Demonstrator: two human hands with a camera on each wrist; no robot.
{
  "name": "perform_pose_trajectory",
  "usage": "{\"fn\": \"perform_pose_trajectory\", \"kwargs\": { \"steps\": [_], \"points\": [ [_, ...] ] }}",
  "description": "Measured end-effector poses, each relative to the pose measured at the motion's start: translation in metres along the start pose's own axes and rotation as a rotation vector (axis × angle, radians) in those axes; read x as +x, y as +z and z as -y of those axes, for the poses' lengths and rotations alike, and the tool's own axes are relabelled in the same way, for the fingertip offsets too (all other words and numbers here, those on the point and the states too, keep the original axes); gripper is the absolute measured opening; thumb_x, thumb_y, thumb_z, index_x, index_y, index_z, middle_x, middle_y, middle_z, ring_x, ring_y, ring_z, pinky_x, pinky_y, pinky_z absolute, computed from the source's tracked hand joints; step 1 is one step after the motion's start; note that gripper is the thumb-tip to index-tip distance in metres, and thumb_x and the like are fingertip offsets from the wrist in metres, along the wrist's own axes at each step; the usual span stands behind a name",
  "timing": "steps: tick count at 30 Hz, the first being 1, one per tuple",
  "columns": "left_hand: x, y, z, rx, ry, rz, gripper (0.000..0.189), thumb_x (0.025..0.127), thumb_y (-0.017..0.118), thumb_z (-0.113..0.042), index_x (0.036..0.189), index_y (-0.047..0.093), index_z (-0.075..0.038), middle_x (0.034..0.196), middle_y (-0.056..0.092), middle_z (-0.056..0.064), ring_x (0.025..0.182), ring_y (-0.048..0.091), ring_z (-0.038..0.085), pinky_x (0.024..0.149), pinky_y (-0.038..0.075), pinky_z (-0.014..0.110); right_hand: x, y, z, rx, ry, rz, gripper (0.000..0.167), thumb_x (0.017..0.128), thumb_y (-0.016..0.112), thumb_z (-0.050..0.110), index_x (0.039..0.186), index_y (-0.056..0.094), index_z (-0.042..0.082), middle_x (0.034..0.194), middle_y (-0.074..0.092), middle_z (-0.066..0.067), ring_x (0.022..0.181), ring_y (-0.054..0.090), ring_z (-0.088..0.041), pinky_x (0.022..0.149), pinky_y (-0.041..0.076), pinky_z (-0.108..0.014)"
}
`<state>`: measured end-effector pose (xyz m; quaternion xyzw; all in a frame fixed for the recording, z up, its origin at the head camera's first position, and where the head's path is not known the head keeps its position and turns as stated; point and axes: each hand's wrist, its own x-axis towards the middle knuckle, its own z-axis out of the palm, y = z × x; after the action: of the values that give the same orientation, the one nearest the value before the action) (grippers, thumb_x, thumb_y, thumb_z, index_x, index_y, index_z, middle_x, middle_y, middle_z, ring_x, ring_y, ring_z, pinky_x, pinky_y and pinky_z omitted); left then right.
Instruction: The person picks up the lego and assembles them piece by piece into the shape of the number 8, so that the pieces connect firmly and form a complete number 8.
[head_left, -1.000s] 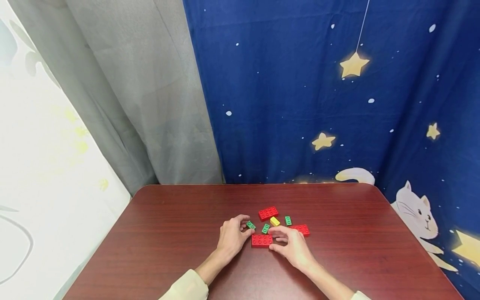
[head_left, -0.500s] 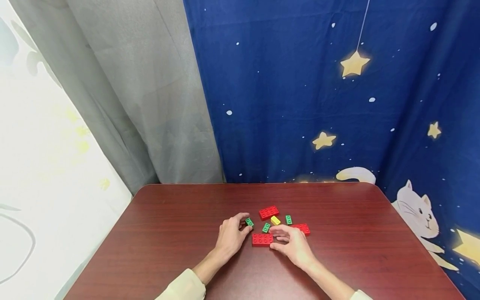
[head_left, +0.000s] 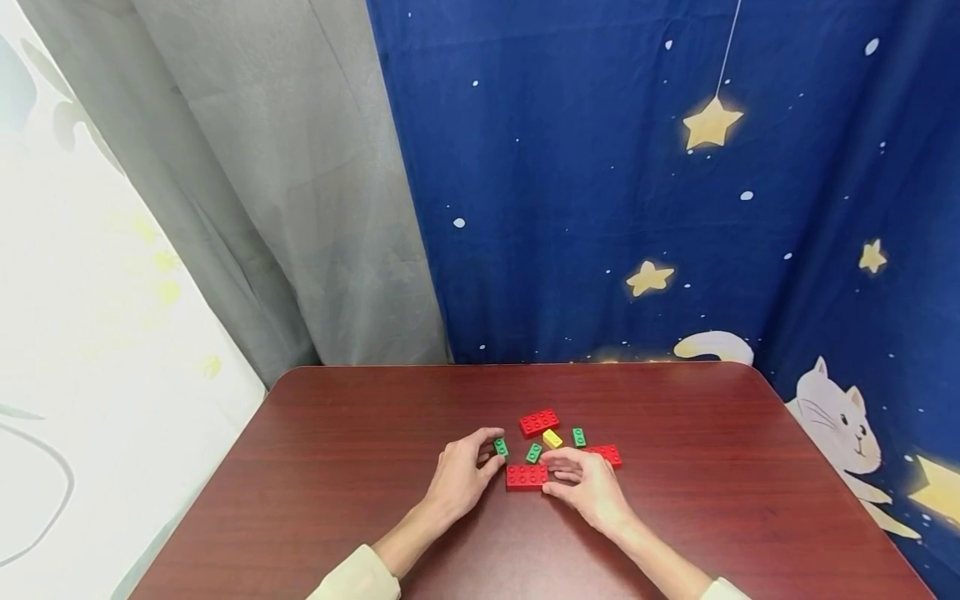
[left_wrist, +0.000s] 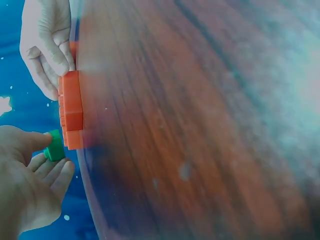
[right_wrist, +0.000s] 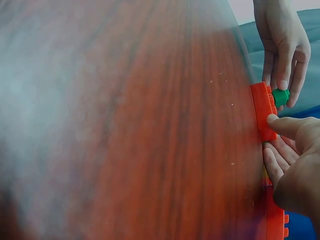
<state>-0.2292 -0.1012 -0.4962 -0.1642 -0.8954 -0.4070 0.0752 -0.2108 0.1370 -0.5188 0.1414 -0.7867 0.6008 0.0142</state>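
Observation:
Between thumb and fingers, my left hand (head_left: 459,473) pinches a small green two-stud brick (head_left: 501,447); the left wrist view shows the thumb against that green brick (left_wrist: 55,146). A red eight-stud brick (head_left: 527,477) lies nearest me, and my right hand (head_left: 592,492) grips its right end. In the right wrist view the thumb presses on this red brick (right_wrist: 263,107). A second green brick (head_left: 533,453) lies just behind the red one, between the hands. Part of another red brick (head_left: 606,455) is hidden behind my right hand.
Farther back on the dark red wooden table (head_left: 360,433) lie a third red brick (head_left: 539,422), a yellow brick (head_left: 552,439) and a third green brick (head_left: 578,437). A grey curtain (head_left: 300,208) and a blue starry curtain (head_left: 562,208) hang behind the table.
The green brick in my left hand has turned to point more away from me, and the left thumb has closed in on it. My right hand keeps its grip on the red brick.

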Motion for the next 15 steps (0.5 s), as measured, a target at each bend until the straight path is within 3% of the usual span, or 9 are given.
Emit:
{"fn": "perform_pose_trajectory", "kwargs": {
  "steps": [15],
  "points": [
    [-0.0093, -0.0025, 0.0009, -0.014, 0.089, 0.065, 0.037, 0.097, 0.079, -0.006, 0.133, 0.071, -0.006, 0.123, 0.075, 0.004, 0.106, 0.075, 0.014, 0.092, 0.062, 0.036, 0.0007, -0.0008, -0.0028, 0.002, 0.009, 0.003, 0.039, 0.084, 0.087, -0.004, 0.121, 0.073, -0.006, 0.116, 0.076, -0.021, 0.111, 0.073, -0.038, 0.094, 0.062, -0.039]
  ]
}}
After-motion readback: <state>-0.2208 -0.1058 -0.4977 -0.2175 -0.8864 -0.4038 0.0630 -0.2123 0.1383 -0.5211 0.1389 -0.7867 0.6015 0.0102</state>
